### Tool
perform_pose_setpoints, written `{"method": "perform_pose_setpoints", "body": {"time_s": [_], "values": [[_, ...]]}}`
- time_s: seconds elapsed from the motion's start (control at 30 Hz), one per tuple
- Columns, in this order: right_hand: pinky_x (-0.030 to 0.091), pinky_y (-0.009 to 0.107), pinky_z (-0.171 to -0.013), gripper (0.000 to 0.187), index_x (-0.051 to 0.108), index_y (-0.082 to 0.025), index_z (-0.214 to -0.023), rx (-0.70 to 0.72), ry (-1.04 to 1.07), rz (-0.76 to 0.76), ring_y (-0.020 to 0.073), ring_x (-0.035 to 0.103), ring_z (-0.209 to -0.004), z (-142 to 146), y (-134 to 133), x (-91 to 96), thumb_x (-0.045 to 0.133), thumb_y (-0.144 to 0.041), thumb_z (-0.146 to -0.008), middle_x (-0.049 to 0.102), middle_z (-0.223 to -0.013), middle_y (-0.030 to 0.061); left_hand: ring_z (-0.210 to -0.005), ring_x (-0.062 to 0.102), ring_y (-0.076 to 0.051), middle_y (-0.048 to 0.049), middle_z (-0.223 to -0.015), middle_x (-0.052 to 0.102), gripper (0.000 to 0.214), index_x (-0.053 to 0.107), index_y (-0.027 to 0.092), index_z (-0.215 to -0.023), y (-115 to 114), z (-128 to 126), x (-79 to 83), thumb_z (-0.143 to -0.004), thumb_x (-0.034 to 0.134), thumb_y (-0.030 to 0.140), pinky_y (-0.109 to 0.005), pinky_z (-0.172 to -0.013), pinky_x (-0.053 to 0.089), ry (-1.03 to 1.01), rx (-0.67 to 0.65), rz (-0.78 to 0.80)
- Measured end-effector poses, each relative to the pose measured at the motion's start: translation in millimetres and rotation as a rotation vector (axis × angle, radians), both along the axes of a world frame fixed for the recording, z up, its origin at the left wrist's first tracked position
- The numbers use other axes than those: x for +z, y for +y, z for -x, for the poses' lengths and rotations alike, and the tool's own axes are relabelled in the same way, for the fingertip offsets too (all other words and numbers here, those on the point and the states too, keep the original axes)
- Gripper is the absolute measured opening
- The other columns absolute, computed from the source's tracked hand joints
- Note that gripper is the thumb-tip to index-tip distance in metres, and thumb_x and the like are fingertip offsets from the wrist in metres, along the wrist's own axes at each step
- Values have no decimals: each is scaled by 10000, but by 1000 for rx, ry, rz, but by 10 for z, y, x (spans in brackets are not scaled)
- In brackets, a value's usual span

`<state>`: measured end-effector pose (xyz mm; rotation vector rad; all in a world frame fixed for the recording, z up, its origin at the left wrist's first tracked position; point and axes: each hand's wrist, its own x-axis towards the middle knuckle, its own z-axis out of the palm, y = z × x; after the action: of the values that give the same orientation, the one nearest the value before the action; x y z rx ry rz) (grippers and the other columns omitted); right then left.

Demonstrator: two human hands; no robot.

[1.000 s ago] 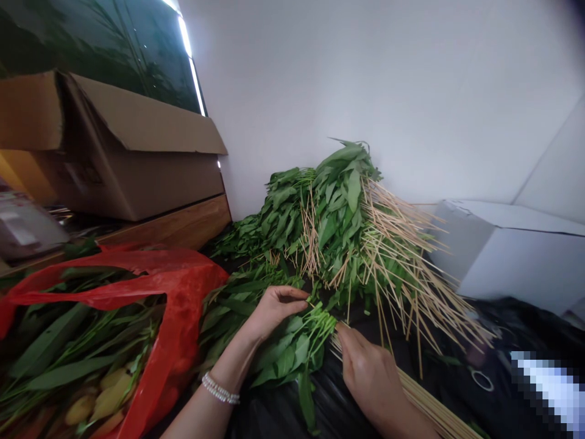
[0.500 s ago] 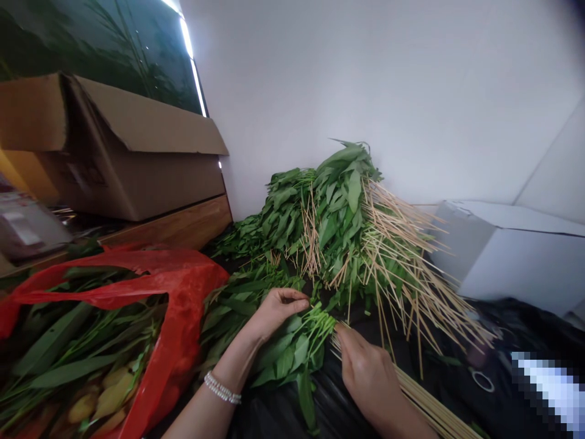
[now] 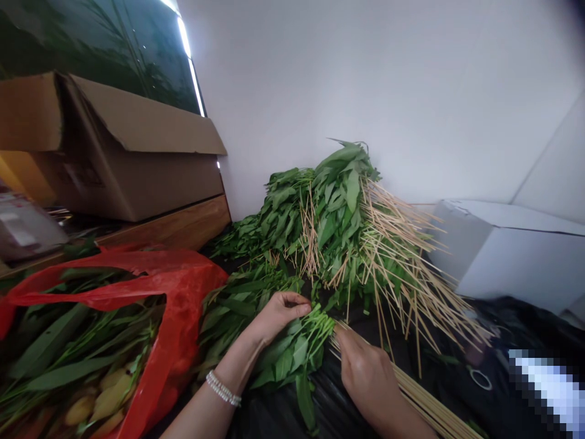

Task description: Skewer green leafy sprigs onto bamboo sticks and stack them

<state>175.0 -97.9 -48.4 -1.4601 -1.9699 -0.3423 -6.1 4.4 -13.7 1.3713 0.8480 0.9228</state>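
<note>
My left hand (image 3: 284, 313), with a beaded bracelet on the wrist, pinches at the upper left end of a small row of leafy green stems (image 3: 320, 328). Their leaves hang down toward me over black plastic. On the other side of the stems, my right hand (image 3: 369, 373) has its fingers closed at the tip ends of thin bamboo skewers (image 3: 432, 407). The bundle runs under that hand to the lower right. Whether one skewer is pushed into the stems is hard to make out. Behind both hands rises a pile of skewered greens (image 3: 340, 201), their sticks fanning right.
A red plastic bag (image 3: 183, 305) holding long leaves and yellowish pieces lies open at the left. Behind it, a cardboard box (image 3: 150, 177) sits on a wooden ledge. A white box (image 3: 516, 256) stands at the right by the wall. Loose greens (image 3: 237, 299) lie left of my hands.
</note>
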Motion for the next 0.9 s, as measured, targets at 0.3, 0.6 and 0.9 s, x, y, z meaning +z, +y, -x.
{"method": "perform_pose_setpoints", "body": {"time_s": [0.3,0.6,0.9], "values": [[468,233,-578,301,545,-167,-1103,19,-17,-68,145,660,-692,-44,35,54,320,-126,-907,674,-869,33,-756,615,-174,-62,-824,698,328,711,129,-869,-96,9,127,-645,765,362,-268,-742,451,-13,-148,-71],[487,213,-626,295,570,-191,-1062,-29,90,-57,137,668,-738,-161,59,62,319,-154,-911,682,-897,36,-745,642,-182,-88,-841,698,400,625,127,-1003,-27,80,206,-735,680,419,-271,-717,473,-249,63,40],[471,187,-569,258,562,-181,-1034,-91,368,-194,100,617,-571,-275,54,219,334,-257,-940,629,-693,-10,-930,592,-221,-68,-1010,652,711,515,156,-1203,-78,71,87,-567,799,301,-321,-836,453,111,-88,-161]]}}
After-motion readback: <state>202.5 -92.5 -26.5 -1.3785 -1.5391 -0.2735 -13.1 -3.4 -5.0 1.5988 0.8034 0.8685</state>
